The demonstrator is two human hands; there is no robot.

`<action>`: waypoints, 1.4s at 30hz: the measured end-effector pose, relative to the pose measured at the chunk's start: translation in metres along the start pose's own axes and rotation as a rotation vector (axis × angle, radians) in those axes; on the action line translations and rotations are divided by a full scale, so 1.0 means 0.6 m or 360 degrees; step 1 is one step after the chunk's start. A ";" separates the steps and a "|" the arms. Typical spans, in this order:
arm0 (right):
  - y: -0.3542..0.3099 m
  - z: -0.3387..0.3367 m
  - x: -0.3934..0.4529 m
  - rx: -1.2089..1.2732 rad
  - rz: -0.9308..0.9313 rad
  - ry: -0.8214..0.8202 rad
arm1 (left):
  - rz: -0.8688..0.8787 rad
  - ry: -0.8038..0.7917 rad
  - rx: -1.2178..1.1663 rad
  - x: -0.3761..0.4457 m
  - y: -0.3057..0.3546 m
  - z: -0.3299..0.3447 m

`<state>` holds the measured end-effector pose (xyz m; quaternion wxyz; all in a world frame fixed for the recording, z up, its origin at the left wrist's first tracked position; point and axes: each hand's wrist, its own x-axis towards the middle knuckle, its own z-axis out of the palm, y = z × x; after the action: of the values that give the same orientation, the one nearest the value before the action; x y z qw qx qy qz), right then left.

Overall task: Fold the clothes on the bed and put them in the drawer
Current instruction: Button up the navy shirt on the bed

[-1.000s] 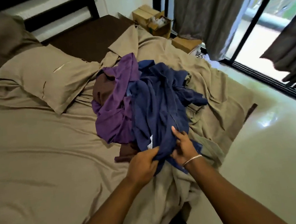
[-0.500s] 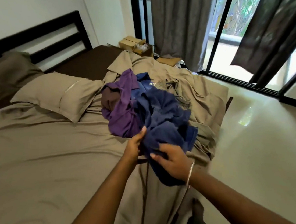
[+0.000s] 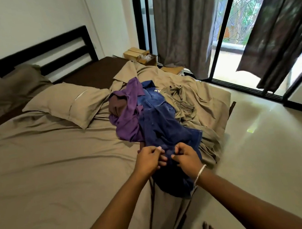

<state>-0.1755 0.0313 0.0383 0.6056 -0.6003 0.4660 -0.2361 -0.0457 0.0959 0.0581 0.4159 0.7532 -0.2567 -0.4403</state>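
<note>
A heap of clothes lies on the right side of the bed (image 3: 50, 171). A navy blue garment (image 3: 163, 130) is stretched from the heap toward me. My left hand (image 3: 148, 160) and my right hand (image 3: 186, 156) both pinch its near edge, close together. Beside it lie a purple garment (image 3: 128, 115), a brown garment (image 3: 117, 105) half under the purple one, and an olive garment (image 3: 180, 100) on the right. No drawer is in view.
A tan pillow (image 3: 71, 104) and a darker pillow (image 3: 8, 92) lie by the black headboard (image 3: 46, 50). Cardboard boxes (image 3: 140, 56) stand beyond the bed. Grey curtains (image 3: 184, 27) hang at a glass sliding door (image 3: 231, 31). Glossy floor (image 3: 272, 157) is to the right.
Both hands have shifted their grip along the navy garment and drawn it out of the heap toward me. The camera has tilted up, showing more wall and window.
</note>
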 end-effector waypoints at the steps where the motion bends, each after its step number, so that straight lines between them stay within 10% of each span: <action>1: -0.006 0.004 0.000 0.0101 -0.0047 -0.0094 | 0.0029 0.0017 0.0061 -0.001 -0.005 0.005; 8: -0.062 -0.007 -0.037 0.0811 -0.0207 -0.0468 | 0.0335 -0.0114 0.0788 -0.005 -0.022 -0.005; 19: -0.134 -0.106 -0.047 0.1583 -0.0144 -0.0603 | 0.1391 -0.0038 0.0749 0.010 -0.070 -0.003; 22: -0.140 -0.143 -0.045 0.1527 -0.0133 -0.0493 | 0.1322 0.0000 0.0510 0.004 -0.044 0.007; 28: -0.085 -0.207 -0.022 0.0882 -0.0094 -0.0075 | 0.0847 -0.0330 0.0080 -0.015 0.023 0.023; 32: -0.071 -0.210 -0.027 -0.0160 -0.0108 -0.0318 | 0.0899 -0.0403 0.0280 -0.007 0.056 0.049; 42: -0.092 -0.170 -0.061 -0.0933 -0.1441 -0.0129 | 0.0580 -0.0782 -0.0525 -0.068 0.142 0.050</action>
<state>-0.2635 0.0013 0.1169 0.2680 -0.8935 0.1835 -0.3102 -0.0935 0.0704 0.1411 0.5298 0.4891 -0.4047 -0.5625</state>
